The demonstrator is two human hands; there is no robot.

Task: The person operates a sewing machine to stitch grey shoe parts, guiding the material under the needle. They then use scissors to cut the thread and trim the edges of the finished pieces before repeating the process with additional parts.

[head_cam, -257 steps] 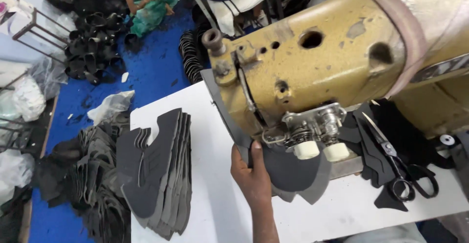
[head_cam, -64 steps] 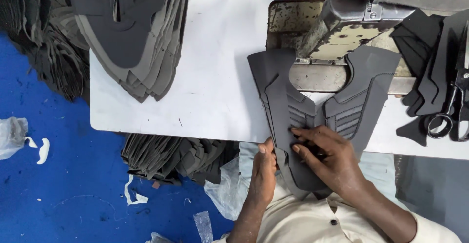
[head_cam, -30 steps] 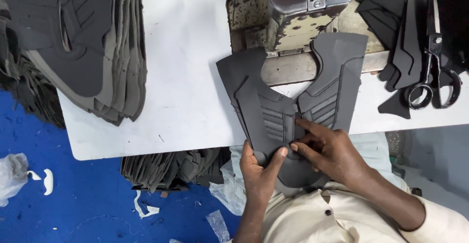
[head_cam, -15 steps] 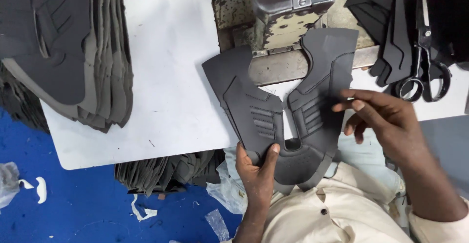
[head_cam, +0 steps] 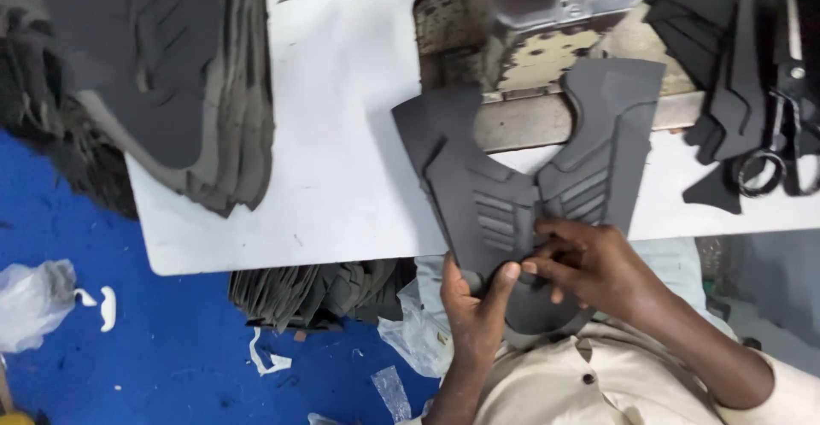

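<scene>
Holding a dark grey, V-shaped cut piece of shoe material (head_cam: pixel 512 194), the person sits at the near edge of a white table (head_cam: pixel 342 169). That piece has two long wings that fan out over the table edge, and raised stripes run down its middle. Its lower tip hangs off the table, just above the person's cream shirt (head_cam: pixel 589 382).

Gripping from below is the left hand (head_cam: pixel 474 305), with its thumb pressed on top of the piece and its fingers tucked under, so it is clamped on the piece. Resting on the piece next to it is the right hand (head_cam: pixel 589 263), with fingers bent and fingertips pushing down on the striped part, touching the left thumb.

Right behind the piece stands a worn, yellowish sewing machine base (head_cam: pixel 547 58). Far to the right lie black scissors (head_cam: pixel 769 152) on more dark cut shapes. On the left side of the table sits a tall stack of the same grey pieces (head_cam: pixel 196 83). Down on the blue floor (head_cam: pixel 128 357) lie another heap of grey pieces (head_cam: pixel 316 293) and a clear plastic bag (head_cam: pixel 34 301).
</scene>
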